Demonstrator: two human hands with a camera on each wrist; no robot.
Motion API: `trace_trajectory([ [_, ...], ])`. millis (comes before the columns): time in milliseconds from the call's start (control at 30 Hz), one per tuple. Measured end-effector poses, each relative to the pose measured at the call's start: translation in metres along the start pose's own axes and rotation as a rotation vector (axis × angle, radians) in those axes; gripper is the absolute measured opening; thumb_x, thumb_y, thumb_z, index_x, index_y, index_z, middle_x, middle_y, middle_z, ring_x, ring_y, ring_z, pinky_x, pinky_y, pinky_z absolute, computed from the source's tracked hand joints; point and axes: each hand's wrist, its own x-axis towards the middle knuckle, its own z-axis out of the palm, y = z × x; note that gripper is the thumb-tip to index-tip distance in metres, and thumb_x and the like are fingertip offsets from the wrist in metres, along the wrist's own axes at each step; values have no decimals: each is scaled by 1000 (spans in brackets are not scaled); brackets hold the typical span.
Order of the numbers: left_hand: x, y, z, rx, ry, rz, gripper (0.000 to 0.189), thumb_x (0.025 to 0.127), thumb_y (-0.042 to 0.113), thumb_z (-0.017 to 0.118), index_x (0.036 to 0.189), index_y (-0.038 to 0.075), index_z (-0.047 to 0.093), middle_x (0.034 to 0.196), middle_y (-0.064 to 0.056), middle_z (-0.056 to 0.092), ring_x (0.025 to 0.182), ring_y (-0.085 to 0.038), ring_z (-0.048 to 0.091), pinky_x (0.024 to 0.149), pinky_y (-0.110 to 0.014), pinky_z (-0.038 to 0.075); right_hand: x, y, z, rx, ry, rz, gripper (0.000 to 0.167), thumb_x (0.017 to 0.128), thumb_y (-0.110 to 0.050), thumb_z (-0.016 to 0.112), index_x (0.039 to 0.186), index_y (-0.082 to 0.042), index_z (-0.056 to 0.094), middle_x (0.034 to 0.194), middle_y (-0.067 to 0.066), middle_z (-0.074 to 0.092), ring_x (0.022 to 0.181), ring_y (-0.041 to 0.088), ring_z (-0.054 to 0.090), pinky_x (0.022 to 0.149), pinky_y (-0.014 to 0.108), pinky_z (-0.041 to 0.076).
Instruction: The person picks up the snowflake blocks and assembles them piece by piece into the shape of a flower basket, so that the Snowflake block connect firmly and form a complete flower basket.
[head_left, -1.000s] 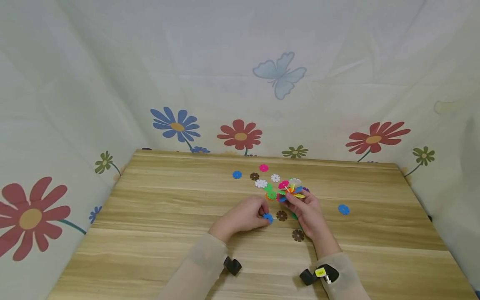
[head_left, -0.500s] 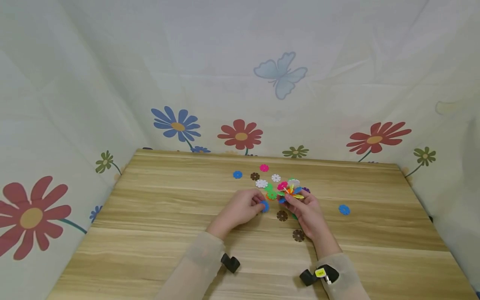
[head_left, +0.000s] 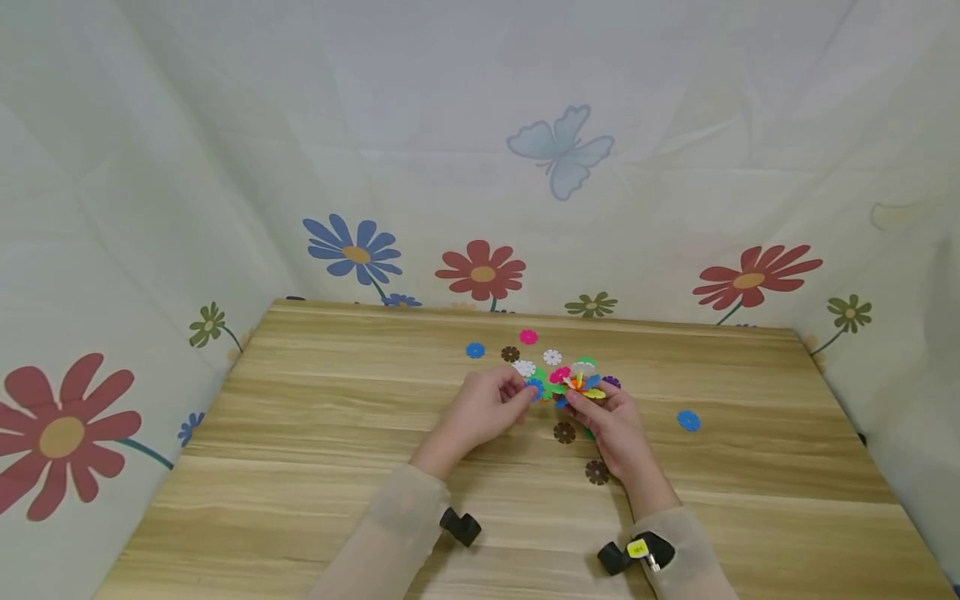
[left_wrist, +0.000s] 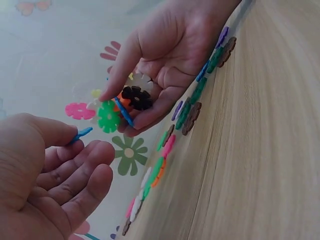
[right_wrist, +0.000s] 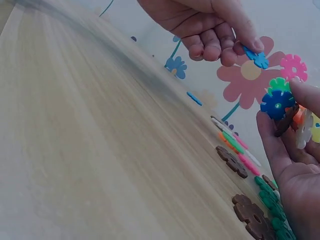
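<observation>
My left hand (head_left: 487,408) pinches a blue notched plastic disc (right_wrist: 257,57) between thumb and forefinger, its other fingers loosely bent. To its right, my right hand (head_left: 618,425) grips a cluster of interlocked notched discs, held up off the table. In the left wrist view the cluster shows a pink disc (left_wrist: 79,111), a green disc (left_wrist: 108,116), a black or dark brown disc (left_wrist: 136,98) and a whitish disc (left_wrist: 143,83). The right wrist view adds a dark blue disc (right_wrist: 277,104) on its near side. A small gap separates the loose blue disc from the cluster.
Several loose discs lie on the wooden table (head_left: 300,433) under and behind the hands, among them a brown disc (head_left: 597,472), a pink disc (head_left: 528,337) and a blue disc (head_left: 476,350). Another blue disc (head_left: 688,420) lies to the right. A flower-printed curtain (head_left: 420,125) hangs behind.
My left hand has lifted the blue disc up and away from me, toward the level of the cluster. The right hand stays nearly in place, the cluster turned slightly.
</observation>
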Motion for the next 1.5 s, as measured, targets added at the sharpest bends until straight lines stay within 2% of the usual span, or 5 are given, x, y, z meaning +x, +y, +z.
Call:
trace_trajectory([
  [333,0,2,4,22,-44,71,19,109,19,69,98,5,74,87,-11,77,67,-9,72,60,-27,59,0,3,5,-29,33,-10,22,105,-3,73,126,-1,71,108,0,82,97,16,79,93,34,64],
  [600,-1,5,6,114,-52,100,22,109,15,69,87,14,70,72,8,68,61,-6,64,58,-25,55,1,2,9,-73,35,-2,29,103,-1,74,131,4,69,106,-1,82,96,13,79,92,33,64],
  [900,-2,11,3,216,-69,104,20,107,16,72,87,13,72,73,9,64,62,-6,58,58,-23,52,0,4,11,-113,17,-22,34,102,2,75,134,10,67,104,-2,82,96,10,77,89,29,64],
  [1267,-4,14,12,204,-80,102,23,109,16,71,88,5,75,67,12,62,55,-2,57,51,-20,48,-9,2,7,-230,16,-22,34,99,-1,79,129,10,68,107,-3,81,99,9,75,90,25,60],
  [1500,-5,13,9,95,-85,81,25,111,17,68,92,1,74,78,-10,75,57,-10,68,49,-22,50,-5,3,9,-208,0,-21,35,102,-4,77,133,7,67,111,-2,80,101,12,74,93,27,61],
])
